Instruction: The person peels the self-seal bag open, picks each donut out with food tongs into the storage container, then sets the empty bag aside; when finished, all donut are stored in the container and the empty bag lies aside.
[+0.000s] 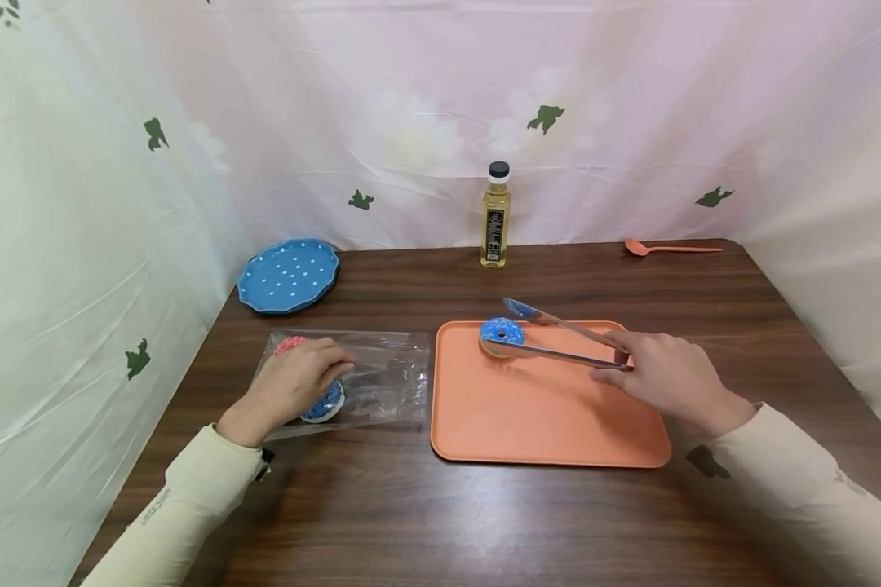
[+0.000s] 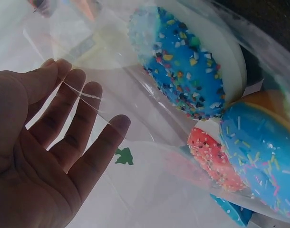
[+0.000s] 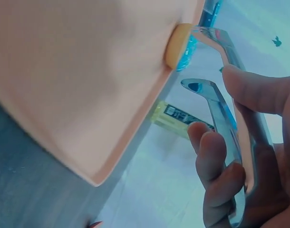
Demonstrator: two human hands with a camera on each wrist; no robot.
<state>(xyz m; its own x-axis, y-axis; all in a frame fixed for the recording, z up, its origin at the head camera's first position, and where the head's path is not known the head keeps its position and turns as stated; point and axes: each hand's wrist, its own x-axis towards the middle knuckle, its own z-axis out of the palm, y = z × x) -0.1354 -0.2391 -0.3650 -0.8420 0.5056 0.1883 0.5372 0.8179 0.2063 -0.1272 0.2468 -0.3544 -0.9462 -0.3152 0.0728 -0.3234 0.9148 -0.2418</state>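
My left hand (image 1: 297, 379) pinches the edge of a clear plastic bag (image 1: 392, 379) between thumb and fingers. Inside the bag lie a pink sprinkled donut (image 1: 289, 344) and blue sprinkled donuts (image 2: 183, 66), one of them a lighter blue donut (image 2: 259, 152); the hand partly covers them in the head view. Metal tongs (image 1: 558, 354) are gripped in my right hand (image 1: 668, 371), their arms spread apart. Their tips reach a blue donut (image 1: 493, 329) with light sprinkles at the far left corner of an orange tray (image 1: 529, 424). One arm overlaps its near side; the other hangs beyond it.
Behind the bag, at the back left, sits a blue polka-dot plate (image 1: 286, 277). A bottle (image 1: 495, 224) of yellow liquid with a black cap stands behind the tray. An orange spoon (image 1: 671, 249) lies at the back right edge. Fabric curtains (image 1: 411, 122) surround the wooden table (image 1: 411, 522).
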